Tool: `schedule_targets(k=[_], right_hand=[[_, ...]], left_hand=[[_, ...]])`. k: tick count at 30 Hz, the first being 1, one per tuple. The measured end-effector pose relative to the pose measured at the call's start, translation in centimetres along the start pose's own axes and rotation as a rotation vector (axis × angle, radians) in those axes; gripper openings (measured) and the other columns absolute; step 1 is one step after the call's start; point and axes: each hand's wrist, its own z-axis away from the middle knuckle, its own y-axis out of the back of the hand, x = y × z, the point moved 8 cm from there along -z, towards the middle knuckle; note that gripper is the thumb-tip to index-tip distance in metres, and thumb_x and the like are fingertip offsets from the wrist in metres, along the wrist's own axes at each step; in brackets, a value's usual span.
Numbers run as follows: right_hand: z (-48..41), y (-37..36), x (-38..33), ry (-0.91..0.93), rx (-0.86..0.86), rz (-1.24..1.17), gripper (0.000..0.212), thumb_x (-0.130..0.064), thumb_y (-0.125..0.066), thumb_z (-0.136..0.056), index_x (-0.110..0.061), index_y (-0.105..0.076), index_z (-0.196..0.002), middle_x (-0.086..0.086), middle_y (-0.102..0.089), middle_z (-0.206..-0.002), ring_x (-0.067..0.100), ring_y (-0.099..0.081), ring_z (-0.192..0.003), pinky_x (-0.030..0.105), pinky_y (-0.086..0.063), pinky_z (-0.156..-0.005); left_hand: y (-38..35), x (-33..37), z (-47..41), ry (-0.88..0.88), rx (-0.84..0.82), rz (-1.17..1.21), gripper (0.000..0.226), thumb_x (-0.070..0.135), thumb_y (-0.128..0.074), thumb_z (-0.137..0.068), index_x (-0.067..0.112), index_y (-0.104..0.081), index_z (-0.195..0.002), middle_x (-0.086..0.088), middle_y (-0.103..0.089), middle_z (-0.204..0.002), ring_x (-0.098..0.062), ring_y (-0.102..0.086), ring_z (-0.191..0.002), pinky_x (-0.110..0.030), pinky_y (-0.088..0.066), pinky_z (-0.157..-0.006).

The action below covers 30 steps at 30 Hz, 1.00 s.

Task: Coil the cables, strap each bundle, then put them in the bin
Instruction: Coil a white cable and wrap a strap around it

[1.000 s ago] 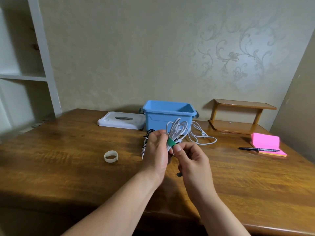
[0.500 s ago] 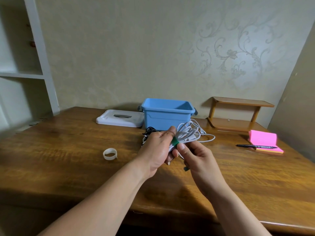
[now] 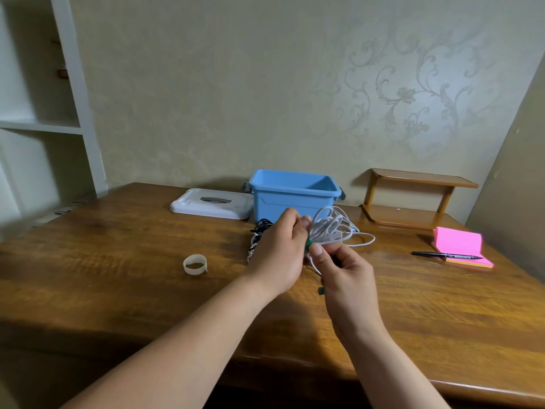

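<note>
My left hand (image 3: 280, 252) grips a coiled white cable bundle (image 3: 328, 228) above the table, in front of the open blue bin (image 3: 292, 193). A green strap (image 3: 308, 245) wraps the bundle at the grip. My right hand (image 3: 343, 273) pinches the strap and the bundle from below; the strap's loose end (image 3: 321, 290) pokes out under that hand. More white cable (image 3: 364, 239) lies loose on the table behind the bundle. A black-and-white cable (image 3: 257, 237) lies left of my left hand, partly hidden by it.
A white strap loop (image 3: 195, 264) lies on the wooden table (image 3: 118, 261). The bin's white lid (image 3: 211, 203) rests left of the bin. A small wooden shelf (image 3: 413, 199), pink sticky notes (image 3: 460, 247) and a black pen (image 3: 445, 255) are on the right.
Both hands have turned the bundle so its loops point right and away, and the hands have lifted slightly toward the bin. The green strap stays pinched between them.
</note>
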Motion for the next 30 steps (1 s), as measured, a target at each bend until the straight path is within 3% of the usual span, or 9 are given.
schedule_targets(k=[3, 5, 9, 11, 14, 18, 23, 27, 30], right_hand=[[-0.5, 0.4, 0.9, -0.098, 0.068, -0.074, 0.018, -0.020, -0.072, -0.101, -0.008, -0.079, -0.090, -0.001, -0.074, -0.072, 0.001, -0.058, -0.059, 0.025, -0.046, -0.059], [-0.7, 0.7, 1.4, -0.160, 0.086, -0.134, 0.018, -0.018, -0.074, -0.099, -0.003, -0.079, -0.093, 0.003, -0.073, -0.071, 0.003, -0.056, -0.054, 0.020, -0.044, -0.052], [-0.8, 0.8, 2.7, -0.256, 0.033, -0.097, 0.020, -0.025, -0.078, -0.096, -0.008, -0.081, -0.085, 0.006, -0.057, -0.065, 0.011, -0.039, -0.050, 0.027, -0.032, -0.047], [-0.8, 0.9, 2.9, -0.261, -0.021, -0.079, 0.017, -0.025, -0.075, -0.098, -0.015, -0.084, -0.087, 0.003, -0.061, -0.068, 0.012, -0.039, -0.054, 0.030, -0.033, -0.051], [-0.6, 0.9, 3.0, -0.251, -0.107, -0.090, 0.016, -0.022, -0.069, -0.102, -0.019, -0.084, -0.097, 0.001, -0.067, -0.077, 0.015, -0.040, -0.063, 0.030, -0.035, -0.058], [-0.5, 0.7, 3.3, -0.229, -0.079, -0.147, 0.018, -0.019, -0.066, -0.104, -0.013, -0.081, -0.098, -0.001, -0.070, -0.081, 0.014, -0.040, -0.065, 0.031, -0.036, -0.061], [-1.1, 1.0, 3.1, -0.188, -0.020, -0.138, 0.017, -0.020, -0.070, -0.102, -0.005, -0.078, -0.099, 0.007, -0.070, -0.079, 0.014, -0.043, -0.061, 0.030, -0.038, -0.056], [-1.1, 1.0, 2.7, -0.163, -0.030, -0.135, 0.019, -0.024, -0.072, -0.101, -0.005, -0.077, -0.099, 0.011, -0.074, -0.086, 0.015, -0.045, -0.064, 0.030, -0.039, -0.058], [-0.6, 1.2, 2.9, -0.169, -0.040, -0.151, 0.015, -0.020, -0.070, -0.101, -0.006, -0.076, -0.101, 0.007, -0.074, -0.087, 0.016, -0.047, -0.067, 0.035, -0.042, -0.065]], left_hand=[[-1.1, -0.5, 0.9, -0.071, -0.090, -0.076, 0.010, 0.040, -0.053, -0.106, 0.030, -0.051, -0.106, 0.007, -0.069, -0.098, -0.014, -0.066, -0.083, -0.047, -0.056, -0.074], [-1.6, -0.6, 1.5, -0.148, -0.128, -0.275, 0.024, 0.038, -0.061, -0.100, 0.036, -0.047, -0.119, 0.012, -0.064, -0.120, -0.014, -0.066, -0.099, -0.044, -0.058, -0.082], [-1.0, -0.6, 1.3, -0.236, -0.083, -0.416, 0.025, 0.029, -0.063, -0.105, 0.031, -0.051, -0.127, 0.009, -0.061, -0.131, -0.015, -0.065, -0.106, -0.041, -0.060, -0.084], [-0.8, -0.9, 1.1, -0.230, -0.095, -0.413, 0.022, 0.028, -0.060, -0.107, 0.028, -0.057, -0.129, 0.009, -0.065, -0.131, -0.013, -0.065, -0.107, -0.038, -0.060, -0.086], [-0.5, -1.6, 0.9, -0.162, -0.095, -0.304, 0.022, 0.033, -0.055, -0.108, 0.029, -0.063, -0.128, 0.009, -0.071, -0.121, -0.009, -0.067, -0.100, -0.040, -0.061, -0.081], [-1.7, -2.5, 1.0, 0.012, -0.183, 0.002, 0.027, 0.033, -0.049, -0.111, 0.027, -0.066, -0.131, 0.000, -0.068, -0.095, -0.014, -0.065, -0.076, -0.041, -0.064, -0.063], [-2.4, -2.2, 1.1, 0.053, -0.229, 0.404, 0.026, 0.034, -0.063, -0.103, 0.016, -0.069, -0.121, -0.011, -0.061, -0.086, -0.019, -0.055, -0.068, -0.032, -0.050, -0.049], [-2.6, -2.8, 1.0, 0.097, -0.197, 0.544, 0.025, 0.031, -0.061, -0.109, 0.012, -0.073, -0.120, -0.005, -0.064, -0.080, -0.014, -0.053, -0.063, -0.029, -0.049, -0.051], [-3.0, -3.7, 1.3, 0.186, -0.189, 0.579, 0.029, 0.038, -0.056, -0.111, 0.020, -0.076, -0.122, -0.002, -0.074, -0.088, -0.015, -0.065, -0.071, -0.033, -0.058, -0.061]])
